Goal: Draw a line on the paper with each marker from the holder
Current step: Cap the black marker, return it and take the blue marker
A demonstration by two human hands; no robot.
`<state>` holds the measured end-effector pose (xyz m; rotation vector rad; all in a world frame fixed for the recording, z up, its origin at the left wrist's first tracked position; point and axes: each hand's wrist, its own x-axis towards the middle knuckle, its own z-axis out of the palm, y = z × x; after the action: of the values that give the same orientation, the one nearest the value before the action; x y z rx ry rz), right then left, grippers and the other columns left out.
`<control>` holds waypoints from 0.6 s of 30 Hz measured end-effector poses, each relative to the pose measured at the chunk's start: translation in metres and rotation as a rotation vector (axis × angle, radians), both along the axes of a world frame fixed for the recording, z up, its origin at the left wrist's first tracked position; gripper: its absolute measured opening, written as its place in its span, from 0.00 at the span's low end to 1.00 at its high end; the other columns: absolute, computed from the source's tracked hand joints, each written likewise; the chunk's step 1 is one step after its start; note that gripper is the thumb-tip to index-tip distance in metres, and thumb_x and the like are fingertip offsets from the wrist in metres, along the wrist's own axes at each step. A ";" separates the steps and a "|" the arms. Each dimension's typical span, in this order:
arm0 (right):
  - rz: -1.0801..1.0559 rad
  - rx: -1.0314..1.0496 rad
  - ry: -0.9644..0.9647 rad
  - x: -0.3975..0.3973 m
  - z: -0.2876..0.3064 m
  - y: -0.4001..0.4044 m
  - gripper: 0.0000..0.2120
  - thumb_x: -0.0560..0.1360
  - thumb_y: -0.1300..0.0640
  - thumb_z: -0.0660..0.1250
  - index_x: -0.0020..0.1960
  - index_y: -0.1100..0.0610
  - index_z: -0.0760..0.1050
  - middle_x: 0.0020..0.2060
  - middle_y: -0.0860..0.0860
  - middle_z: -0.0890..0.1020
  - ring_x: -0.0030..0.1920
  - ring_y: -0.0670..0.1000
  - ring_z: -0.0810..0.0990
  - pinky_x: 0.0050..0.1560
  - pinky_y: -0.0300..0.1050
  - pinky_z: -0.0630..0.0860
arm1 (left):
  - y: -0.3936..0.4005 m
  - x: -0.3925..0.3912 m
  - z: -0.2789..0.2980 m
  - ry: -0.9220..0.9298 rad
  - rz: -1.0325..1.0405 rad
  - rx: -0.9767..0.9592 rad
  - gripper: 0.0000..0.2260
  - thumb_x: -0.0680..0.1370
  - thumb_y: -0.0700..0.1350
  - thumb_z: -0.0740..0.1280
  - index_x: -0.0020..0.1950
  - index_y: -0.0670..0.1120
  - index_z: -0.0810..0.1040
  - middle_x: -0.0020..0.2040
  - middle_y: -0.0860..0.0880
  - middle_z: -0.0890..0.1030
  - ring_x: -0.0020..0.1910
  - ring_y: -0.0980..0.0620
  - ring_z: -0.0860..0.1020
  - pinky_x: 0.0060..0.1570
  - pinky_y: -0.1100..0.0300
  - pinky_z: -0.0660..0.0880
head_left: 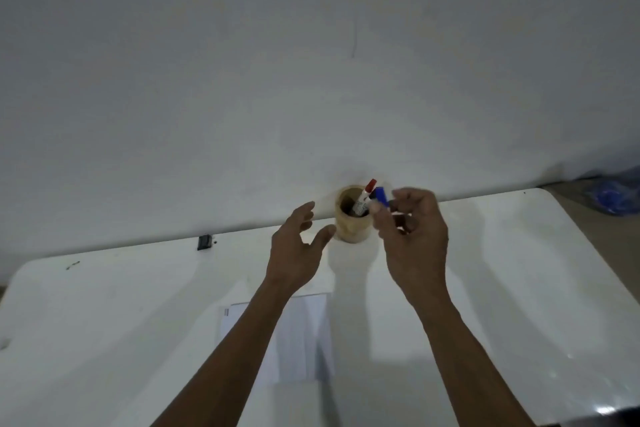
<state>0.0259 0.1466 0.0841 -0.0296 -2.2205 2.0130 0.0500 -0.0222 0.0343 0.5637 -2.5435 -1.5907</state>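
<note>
A tan cylindrical holder (350, 230) stands at the table's far edge against the wall. A red-capped marker (366, 193) leans inside it. My right hand (414, 236) is closed around a blue-capped marker (380, 196), whose cap sticks out of my fingers just right of the holder's rim; its body is hidden in the hand. My left hand (297, 248) hovers open just left of the holder, the thumb close to its side, holding nothing. A white sheet of paper (304, 336) lies nearer me, partly covered by my left forearm.
The white table (502, 288) spans the view, with a grey wall right behind it. A small black object (204, 242) sits at the far edge to the left. Blue plastic (614, 196) lies on the floor at the far right.
</note>
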 end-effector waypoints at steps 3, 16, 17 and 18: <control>0.163 0.089 -0.103 0.031 -0.015 -0.019 0.12 0.69 0.58 0.81 0.47 0.49 0.79 0.36 0.46 0.84 0.34 0.45 0.81 0.40 0.38 0.77 | -0.021 0.045 0.024 0.038 0.039 0.039 0.17 0.77 0.54 0.69 0.66 0.55 0.77 0.55 0.58 0.83 0.52 0.66 0.80 0.50 0.71 0.71; 0.610 0.372 -0.203 0.162 -0.025 -0.088 0.11 0.68 0.56 0.81 0.45 0.45 0.82 0.44 0.36 0.84 0.36 0.43 0.82 0.32 0.36 0.77 | -0.091 0.207 0.024 0.016 0.147 0.335 0.05 0.78 0.42 0.70 0.45 0.46 0.86 0.40 0.48 0.86 0.40 0.51 0.83 0.50 0.52 0.82; 0.624 0.378 -0.221 0.168 -0.027 -0.088 0.12 0.67 0.58 0.81 0.46 0.45 0.83 0.44 0.37 0.84 0.36 0.43 0.81 0.29 0.36 0.75 | -0.095 0.216 0.021 0.024 0.184 0.370 0.05 0.78 0.41 0.70 0.44 0.45 0.85 0.38 0.47 0.86 0.39 0.51 0.82 0.51 0.51 0.82; 0.631 0.381 -0.235 0.172 -0.028 -0.088 0.13 0.67 0.60 0.81 0.45 0.46 0.83 0.43 0.38 0.84 0.35 0.43 0.81 0.28 0.37 0.74 | -0.100 0.223 0.018 0.030 0.225 0.399 0.05 0.78 0.41 0.70 0.45 0.45 0.85 0.37 0.48 0.85 0.38 0.52 0.81 0.51 0.49 0.81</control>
<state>0.1981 0.0589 0.0560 0.5698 -3.0194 1.8555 0.2731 -0.1222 0.0518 0.8196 -2.0562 -2.0058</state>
